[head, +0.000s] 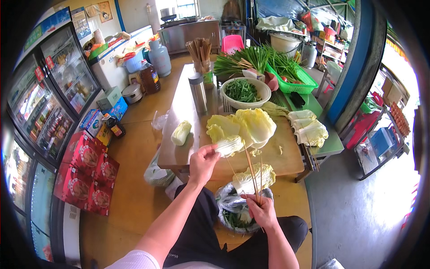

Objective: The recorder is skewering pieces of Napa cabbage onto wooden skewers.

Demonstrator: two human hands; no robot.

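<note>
My left hand [205, 163] pinches a folded napa cabbage leaf [229, 146] at its pale end, over the front edge of the wooden cutting board [285, 156]. Several thin bamboo skewers [252, 171] fan upward from my right hand [262, 210], which is closed around them above my lap. One skewer slants up toward the leaf in my left hand; whether it pierces it, I cannot tell. Just behind the skewers is another cabbage piece [265, 175], and how it is held up is unclear. Loose yellow cabbage leaves [255, 126] lie piled on the board.
Skewered cabbage bundles [309, 127] lie at the board's right. A cabbage heart [181, 132], steel flask [198, 92], jar of skewers [203, 65], bowl of chopped greens [246, 90] and green basket [299, 88] stand around. A lined bin [231, 223] sits between my legs.
</note>
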